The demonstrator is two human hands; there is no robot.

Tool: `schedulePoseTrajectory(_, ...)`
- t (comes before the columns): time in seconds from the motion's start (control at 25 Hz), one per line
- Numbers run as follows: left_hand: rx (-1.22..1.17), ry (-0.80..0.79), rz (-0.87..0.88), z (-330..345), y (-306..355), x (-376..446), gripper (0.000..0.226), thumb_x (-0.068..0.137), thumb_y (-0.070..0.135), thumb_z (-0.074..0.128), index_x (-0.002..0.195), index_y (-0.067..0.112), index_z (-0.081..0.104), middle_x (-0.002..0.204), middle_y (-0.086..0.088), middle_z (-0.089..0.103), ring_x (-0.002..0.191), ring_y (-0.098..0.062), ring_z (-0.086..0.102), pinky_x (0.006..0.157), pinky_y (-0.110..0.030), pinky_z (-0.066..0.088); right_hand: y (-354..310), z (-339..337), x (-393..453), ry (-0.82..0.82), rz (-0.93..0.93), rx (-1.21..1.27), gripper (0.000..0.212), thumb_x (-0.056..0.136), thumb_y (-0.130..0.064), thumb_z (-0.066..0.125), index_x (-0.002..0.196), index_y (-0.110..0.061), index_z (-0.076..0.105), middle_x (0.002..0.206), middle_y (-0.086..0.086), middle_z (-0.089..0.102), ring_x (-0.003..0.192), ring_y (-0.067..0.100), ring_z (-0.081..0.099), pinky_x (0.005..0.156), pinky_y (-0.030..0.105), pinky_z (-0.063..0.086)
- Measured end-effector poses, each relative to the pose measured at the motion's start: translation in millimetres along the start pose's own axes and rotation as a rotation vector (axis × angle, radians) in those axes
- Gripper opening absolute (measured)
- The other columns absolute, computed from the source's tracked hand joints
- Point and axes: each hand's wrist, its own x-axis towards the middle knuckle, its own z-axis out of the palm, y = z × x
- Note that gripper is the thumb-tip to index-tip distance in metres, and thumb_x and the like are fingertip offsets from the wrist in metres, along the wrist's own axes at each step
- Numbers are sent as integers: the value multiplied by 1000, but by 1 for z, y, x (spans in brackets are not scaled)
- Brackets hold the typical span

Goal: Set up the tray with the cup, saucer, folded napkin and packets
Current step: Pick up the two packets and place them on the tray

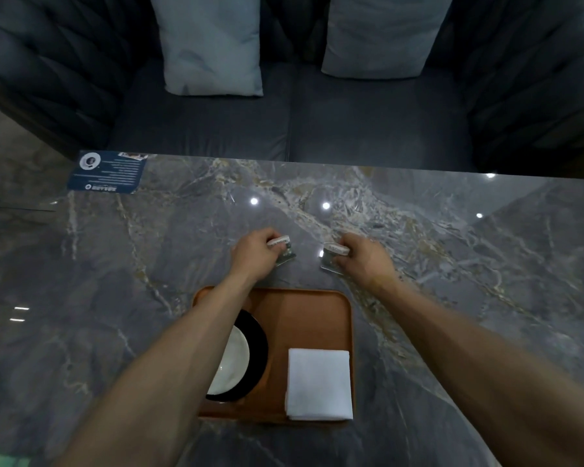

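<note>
You had a shiny, smooth stone table (115, 264) with pale veins. Your tray (304, 311) looked like matt brown wood. The napkin (318, 382) was soft white cloth. The saucer (258, 348) was glossy black.

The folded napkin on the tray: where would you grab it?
Pinch the folded napkin at its right edge, coming from the right. It lies flat against the tray rim there, and the saucer crowds its left.
</note>
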Motion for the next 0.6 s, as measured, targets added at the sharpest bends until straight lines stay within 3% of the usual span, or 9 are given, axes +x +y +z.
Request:
schedulePoseTrajectory(0.24, -160, -114, 46, -4, -9, -26, 17, 82, 24, 72, 69, 31, 62, 73, 4, 67, 72, -17, 63, 75, -45, 54, 4, 0, -37, -21, -1, 59, 12, 84, -28, 67, 89, -17, 67, 86, 5, 70, 82, 24, 63, 67, 35, 46)
schedulePoseTrajectory(0.4, -106, -247, 85, 0, -9, -51, 9, 84, 26, 71, 78, 29, 66, 80, 6, 69, 79, -15, 66, 73, -36, 53, 12, 13, -65, -84, 24, 32, 12, 87, -29, 65, 82, -18, 62, 86, 7, 69, 82, 25, 64, 61, 32, 38)
schedulePoseTrajectory(0.52, -34, -312, 70, 5, -4, -67, 8, 87, 26, 68, 81, 29, 64, 81, 9, 66, 80, -13, 63, 64, -26, 44, 18, 24, -82, -119, 67, 55, 11, 88, -28, 65, 88, -17, 66, 89, 6, 70, 85, 24, 65, 68, 35, 47)
schedulePoseTrajectory(0.6, 17, -326, 54, 9, 0, -74, 2, 87, 28, 67, 89, 26, 67, 88, 7, 68, 84, -12, 63, 69, -30, 48, 21, 30, -88, -130, 75, 67, 13, 88, -27, 66, 95, -17, 69, 94, 7, 72, 88, 25, 66, 73, 36, 51)
